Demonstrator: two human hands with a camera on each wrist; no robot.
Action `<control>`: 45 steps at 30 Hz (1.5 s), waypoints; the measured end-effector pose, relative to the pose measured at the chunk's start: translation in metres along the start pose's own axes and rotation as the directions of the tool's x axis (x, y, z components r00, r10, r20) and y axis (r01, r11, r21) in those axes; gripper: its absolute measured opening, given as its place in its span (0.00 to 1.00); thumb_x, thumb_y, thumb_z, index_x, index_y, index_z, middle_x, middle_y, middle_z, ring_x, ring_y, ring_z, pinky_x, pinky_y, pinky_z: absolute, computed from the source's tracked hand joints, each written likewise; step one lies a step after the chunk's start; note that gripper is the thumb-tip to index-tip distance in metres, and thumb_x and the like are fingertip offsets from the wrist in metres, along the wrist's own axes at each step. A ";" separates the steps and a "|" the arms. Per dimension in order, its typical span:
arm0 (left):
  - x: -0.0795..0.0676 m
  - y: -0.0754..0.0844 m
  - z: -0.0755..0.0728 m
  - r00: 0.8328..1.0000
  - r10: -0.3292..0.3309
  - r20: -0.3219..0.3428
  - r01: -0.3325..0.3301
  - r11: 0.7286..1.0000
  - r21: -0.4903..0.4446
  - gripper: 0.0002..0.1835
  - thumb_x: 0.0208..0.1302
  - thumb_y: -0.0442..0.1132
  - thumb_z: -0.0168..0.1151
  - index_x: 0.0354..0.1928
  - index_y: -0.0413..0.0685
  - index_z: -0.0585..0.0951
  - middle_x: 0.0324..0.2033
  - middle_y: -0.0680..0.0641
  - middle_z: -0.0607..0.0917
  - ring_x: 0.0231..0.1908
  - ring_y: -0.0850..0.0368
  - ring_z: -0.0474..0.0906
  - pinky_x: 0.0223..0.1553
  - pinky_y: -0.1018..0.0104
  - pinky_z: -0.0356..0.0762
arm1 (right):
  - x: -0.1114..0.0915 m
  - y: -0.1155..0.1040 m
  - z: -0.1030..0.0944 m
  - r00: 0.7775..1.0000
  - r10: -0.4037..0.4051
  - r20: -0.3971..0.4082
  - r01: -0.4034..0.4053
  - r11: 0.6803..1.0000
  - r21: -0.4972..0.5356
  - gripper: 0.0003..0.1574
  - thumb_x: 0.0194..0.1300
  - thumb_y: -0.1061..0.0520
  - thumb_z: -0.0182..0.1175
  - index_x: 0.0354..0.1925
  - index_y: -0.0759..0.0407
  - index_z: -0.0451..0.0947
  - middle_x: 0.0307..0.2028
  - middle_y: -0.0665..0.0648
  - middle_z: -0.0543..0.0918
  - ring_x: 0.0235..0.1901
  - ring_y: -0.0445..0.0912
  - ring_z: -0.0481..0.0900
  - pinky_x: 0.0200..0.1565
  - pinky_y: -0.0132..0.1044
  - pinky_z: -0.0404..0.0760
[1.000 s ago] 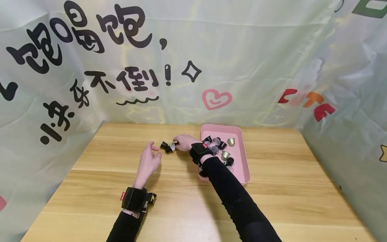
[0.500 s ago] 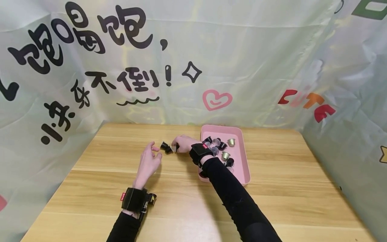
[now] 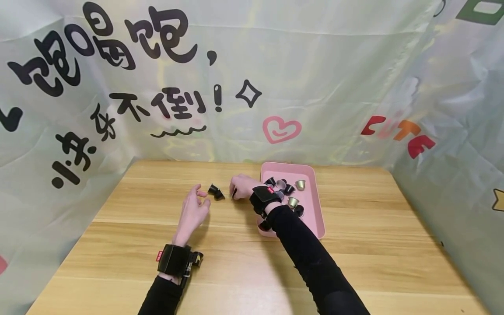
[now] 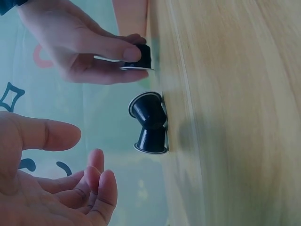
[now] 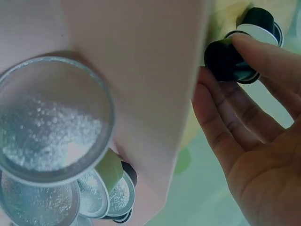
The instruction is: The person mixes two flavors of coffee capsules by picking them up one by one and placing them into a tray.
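Note:
My right hand [image 3: 243,186] pinches a black coffee capsule [image 4: 144,55] between thumb and fingers, just above the tabletop and left of the pink tray [image 3: 316,221]. In the right wrist view the thumb lies on this black capsule's side, its rim facing away. Two more black coffee capsules [image 4: 149,113] lie against each other on the wooden table [image 3: 130,245], between the hands. Left of them, my left hand [image 3: 194,211] hovers with thumb and fingers apart and loosely bent, holding nothing.
Inside the tray are several black capsules and two gold capsules [image 3: 293,202], some hidden behind the right wrist. Silver foil lids [image 5: 56,122] show close up in the right wrist view. A printed cloth [image 3: 334,78] stands behind the table and along its sides.
The right hand has taken up the capsule that lay beside the other two and drawn it slightly right, leaving a gap. The left hand has stayed in place.

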State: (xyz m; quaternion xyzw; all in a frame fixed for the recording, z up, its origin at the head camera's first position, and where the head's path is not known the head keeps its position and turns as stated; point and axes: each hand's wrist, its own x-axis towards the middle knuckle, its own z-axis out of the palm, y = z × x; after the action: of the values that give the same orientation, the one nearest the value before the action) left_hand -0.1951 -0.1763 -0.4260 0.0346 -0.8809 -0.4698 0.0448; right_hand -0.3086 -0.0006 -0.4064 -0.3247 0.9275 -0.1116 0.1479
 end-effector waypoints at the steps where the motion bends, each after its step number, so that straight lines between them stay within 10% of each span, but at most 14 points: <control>1: 0.000 0.000 0.000 1.000 0.000 0.000 0.000 1.000 0.001 0.35 0.68 0.33 0.54 0.75 0.32 0.57 0.58 0.34 0.78 0.49 0.46 0.72 0.43 0.64 0.70 | -0.002 0.000 -0.001 1.000 0.000 -0.002 0.000 1.000 0.007 0.08 0.58 0.64 0.69 0.37 0.55 0.90 0.42 0.55 0.90 0.43 0.47 0.83 0.43 0.32 0.79; 10: 0.000 0.001 -0.001 1.000 -0.003 0.010 0.003 1.000 0.006 0.35 0.68 0.34 0.53 0.75 0.33 0.57 0.59 0.34 0.77 0.51 0.44 0.72 0.45 0.62 0.70 | -0.016 0.004 -0.014 0.999 -0.024 -0.047 0.027 0.998 0.062 0.07 0.64 0.60 0.66 0.41 0.59 0.88 0.45 0.57 0.88 0.46 0.48 0.84 0.52 0.37 0.82; 25: 0.000 0.002 0.001 1.000 0.009 0.021 -0.009 1.000 0.004 0.35 0.68 0.34 0.53 0.75 0.33 0.58 0.58 0.34 0.77 0.51 0.44 0.72 0.46 0.61 0.71 | -0.058 0.054 -0.038 0.979 -0.012 -0.206 0.054 0.978 0.201 0.09 0.67 0.59 0.61 0.43 0.62 0.85 0.37 0.57 0.87 0.29 0.43 0.74 0.37 0.32 0.74; 35: 0.000 0.001 0.002 1.000 -0.005 0.028 0.004 1.000 0.004 0.35 0.68 0.34 0.54 0.75 0.35 0.58 0.59 0.34 0.77 0.51 0.44 0.72 0.49 0.56 0.73 | -0.090 0.107 -0.035 0.928 0.240 -0.284 -0.193 0.964 0.184 0.13 0.70 0.55 0.59 0.46 0.62 0.84 0.41 0.61 0.87 0.36 0.51 0.79 0.42 0.40 0.74; 41: -0.002 0.001 0.003 1.000 0.000 0.026 0.000 1.000 0.000 0.35 0.67 0.34 0.54 0.75 0.35 0.59 0.59 0.33 0.77 0.52 0.43 0.73 0.51 0.53 0.74 | -0.101 0.127 -0.029 0.886 0.355 -0.299 -0.304 0.931 0.203 0.16 0.73 0.54 0.56 0.52 0.61 0.81 0.39 0.63 0.87 0.25 0.49 0.79 0.41 0.43 0.75; 45: -0.002 0.000 0.003 1.000 0.006 0.026 -0.007 1.000 0.004 0.35 0.67 0.34 0.54 0.74 0.35 0.59 0.58 0.33 0.78 0.52 0.43 0.73 0.52 0.51 0.75 | -0.103 0.133 -0.026 0.867 0.367 -0.338 -0.317 0.928 0.194 0.16 0.71 0.55 0.58 0.51 0.62 0.82 0.46 0.67 0.86 0.38 0.56 0.83 0.48 0.50 0.79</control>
State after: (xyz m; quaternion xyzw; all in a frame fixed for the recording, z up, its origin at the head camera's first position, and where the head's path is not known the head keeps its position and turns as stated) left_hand -0.1936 -0.1731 -0.4276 0.0256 -0.8825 -0.4683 0.0347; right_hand -0.3169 0.1692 -0.4019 -0.1176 0.9719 -0.2037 0.0097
